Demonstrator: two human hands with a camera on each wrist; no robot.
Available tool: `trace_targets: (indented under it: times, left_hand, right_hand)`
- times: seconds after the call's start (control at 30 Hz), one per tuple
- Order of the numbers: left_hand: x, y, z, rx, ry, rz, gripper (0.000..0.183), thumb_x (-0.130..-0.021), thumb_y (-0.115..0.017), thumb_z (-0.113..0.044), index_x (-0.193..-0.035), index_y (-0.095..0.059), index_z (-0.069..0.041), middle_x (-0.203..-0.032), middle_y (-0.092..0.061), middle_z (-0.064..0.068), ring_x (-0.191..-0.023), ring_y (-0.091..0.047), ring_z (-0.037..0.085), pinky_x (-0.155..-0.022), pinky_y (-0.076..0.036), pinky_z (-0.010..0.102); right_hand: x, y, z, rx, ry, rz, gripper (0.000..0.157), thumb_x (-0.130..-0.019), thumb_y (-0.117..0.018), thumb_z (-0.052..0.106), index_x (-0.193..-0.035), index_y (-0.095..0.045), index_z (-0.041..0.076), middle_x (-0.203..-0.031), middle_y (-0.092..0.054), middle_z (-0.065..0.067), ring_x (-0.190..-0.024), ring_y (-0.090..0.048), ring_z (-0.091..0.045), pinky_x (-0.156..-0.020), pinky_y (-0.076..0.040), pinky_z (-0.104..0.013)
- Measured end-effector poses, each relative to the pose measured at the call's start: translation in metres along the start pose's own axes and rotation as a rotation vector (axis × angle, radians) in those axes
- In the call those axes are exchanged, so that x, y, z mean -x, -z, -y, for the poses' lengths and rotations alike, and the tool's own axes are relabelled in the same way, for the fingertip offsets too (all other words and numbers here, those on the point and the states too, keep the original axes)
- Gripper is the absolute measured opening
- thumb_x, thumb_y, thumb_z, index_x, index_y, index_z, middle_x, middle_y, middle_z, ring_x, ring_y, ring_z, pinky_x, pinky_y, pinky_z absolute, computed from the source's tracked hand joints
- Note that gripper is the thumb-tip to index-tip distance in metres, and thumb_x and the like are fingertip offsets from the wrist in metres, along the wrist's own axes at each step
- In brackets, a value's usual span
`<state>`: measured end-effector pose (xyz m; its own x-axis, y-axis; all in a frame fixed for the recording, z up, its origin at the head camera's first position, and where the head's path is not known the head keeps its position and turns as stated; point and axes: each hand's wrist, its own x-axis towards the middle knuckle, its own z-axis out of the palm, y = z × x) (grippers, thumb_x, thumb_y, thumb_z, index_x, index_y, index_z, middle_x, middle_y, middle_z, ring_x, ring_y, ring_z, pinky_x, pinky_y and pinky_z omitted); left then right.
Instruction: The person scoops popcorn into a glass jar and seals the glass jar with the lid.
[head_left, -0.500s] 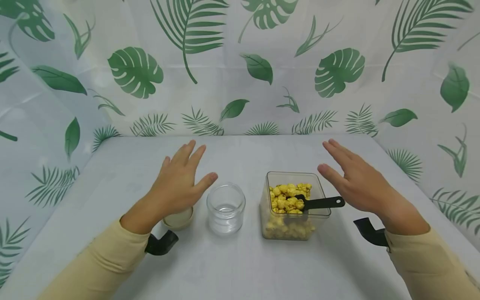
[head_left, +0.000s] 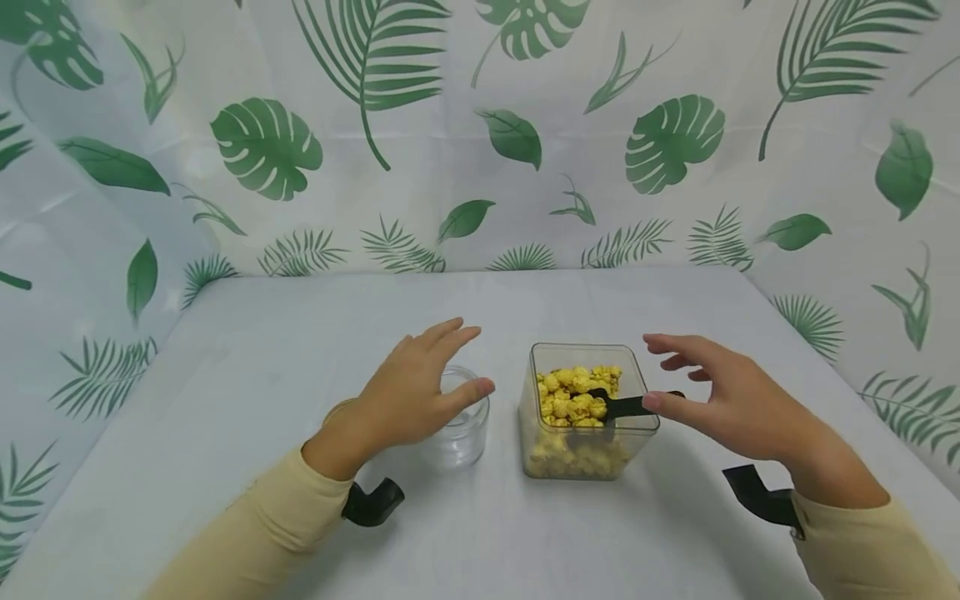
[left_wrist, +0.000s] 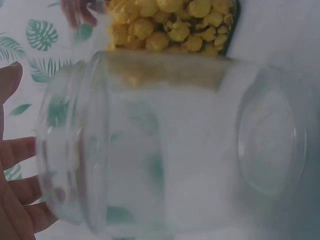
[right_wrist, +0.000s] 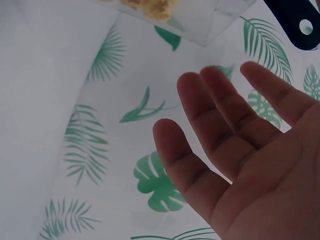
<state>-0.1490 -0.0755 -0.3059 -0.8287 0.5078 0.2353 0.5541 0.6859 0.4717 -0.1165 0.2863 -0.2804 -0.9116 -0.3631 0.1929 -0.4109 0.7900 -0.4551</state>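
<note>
- One white cloth backdrop (head_left: 570, 75) printed with green leaves fills the far side and wraps round to the left and right.
- One white table (head_left: 225, 367) spreads below it, under both arms.
- Two tan sleeves, the left sleeve (head_left: 251, 533) and the right sleeve (head_left: 862, 550), come in from the near edge.
- Two bare hands: the left hand (head_left: 412, 392) hangs over the near-left side of the jar, its thumb and fingers parted in a wide grip; whether it touches the glass I cannot tell. The right hand (head_left: 735, 392) is right of the container, grip also wide, index finger reaching left, the other fingers loosely bent; its thumb tip overlaps the scoop handle in the head view, and contact there is unclear.
- One clear square container (head_left: 633, 379) stands upright between the hands, nearer the right one.
- One clear round jar (head_left: 459, 446) stands upright just left of the container, apart from it, partly covered by the left hand.
- Yellow popcorn (head_left: 573, 392) partly fills the container.
- Two black brackets (head_left: 373, 504) sit at the wrists, one on each.
- One black scoop (head_left: 628, 407) rests in the popcorn, its handle over the container's right rim.
- One tan curved rim (head_left: 337, 409) shows left of the left wrist, mostly hidden.
</note>
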Motion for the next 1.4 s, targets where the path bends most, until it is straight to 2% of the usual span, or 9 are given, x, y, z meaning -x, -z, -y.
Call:
trace_targets:
  times: [0.17,0.27,0.37,0.43,0.6,0.9,1.4]
  left_hand:
    - [-0.002,-0.01,-0.009,-0.006,-0.019,0.01,0.066,-0.096,-0.062,-0.051,-0.148,-0.05,-0.013,-0.153,-0.043,0.015,-0.138,-0.043,0.036,-0.111,-0.026,0.066]
    - [-0.006,-0.013,-0.016,-0.016,-0.033,0.023,0.063,-0.095,-0.063,-0.052,-0.146,-0.053,-0.016,-0.15,-0.048,0.011,-0.137,-0.044,0.033,-0.109,-0.023,0.07]
    - [-0.01,-0.016,-0.024,-0.035,-0.055,0.054,0.06,-0.095,-0.062,-0.054,-0.144,-0.056,-0.02,-0.147,-0.051,0.006,-0.136,-0.046,0.029,-0.108,-0.02,0.073]
    - [-0.014,-0.019,-0.027,-0.044,-0.07,0.079,0.059,-0.095,-0.061,-0.056,-0.144,-0.056,-0.022,-0.146,-0.052,0.004,-0.135,-0.046,0.027,-0.108,-0.019,0.073]
    - [-0.022,-0.026,-0.031,-0.049,-0.088,0.098,0.057,-0.095,-0.06,-0.058,-0.14,-0.06,-0.024,-0.142,-0.057,-0.001,-0.132,-0.051,0.022,-0.108,-0.018,0.074]
    - [-0.024,-0.027,-0.031,-0.049,-0.069,0.104,0.06,-0.092,-0.063,-0.059,-0.141,-0.059,-0.024,-0.139,-0.06,-0.004,-0.128,-0.055,0.018,-0.108,-0.017,0.075]
    - [-0.028,-0.029,-0.035,-0.044,-0.056,0.093,0.061,-0.09,-0.064,-0.062,-0.14,-0.06,-0.027,-0.134,-0.063,-0.006,-0.122,-0.06,0.018,-0.106,-0.014,0.077]
  right_hand:
    - [0.008,-0.005,-0.006,-0.006,-0.002,0.028,0.054,-0.089,-0.077,0.023,-0.137,-0.058,0.006,-0.109,-0.066,-0.003,-0.091,-0.058,-0.014,-0.076,-0.048,-0.028]
    - [0.011,-0.007,-0.007,-0.091,-0.037,0.059,0.046,-0.091,-0.075,0.02,-0.133,-0.061,0.005,-0.108,-0.067,-0.004,-0.081,-0.056,-0.01,-0.067,-0.047,-0.026]
    - [0.014,-0.012,-0.008,-0.205,-0.048,0.058,0.038,-0.094,-0.071,0.014,-0.129,-0.062,0.003,-0.112,-0.067,-0.008,-0.08,-0.06,-0.01,-0.066,-0.05,-0.025]
    - [0.015,-0.016,-0.008,-0.258,-0.037,0.033,0.032,-0.095,-0.069,0.009,-0.126,-0.064,0.001,-0.108,-0.068,-0.006,-0.08,-0.062,-0.011,-0.066,-0.052,-0.026]
    - [0.016,-0.019,-0.005,-0.261,-0.042,-0.04,0.02,-0.096,-0.067,0.005,-0.116,-0.07,0.004,-0.092,-0.069,0.002,-0.076,-0.061,-0.012,-0.066,-0.051,-0.025]
    - [0.012,-0.017,0.003,-0.199,-0.174,-0.068,0.024,-0.097,-0.069,0.016,-0.117,-0.07,0.003,-0.083,-0.065,0.001,-0.075,-0.059,-0.013,-0.065,-0.048,-0.026]
    - [0.013,-0.013,-0.002,-0.271,-0.214,-0.137,0.026,-0.1,-0.064,0.015,-0.12,-0.068,-0.001,-0.083,-0.063,-0.002,-0.075,-0.056,-0.013,-0.066,-0.044,-0.022]
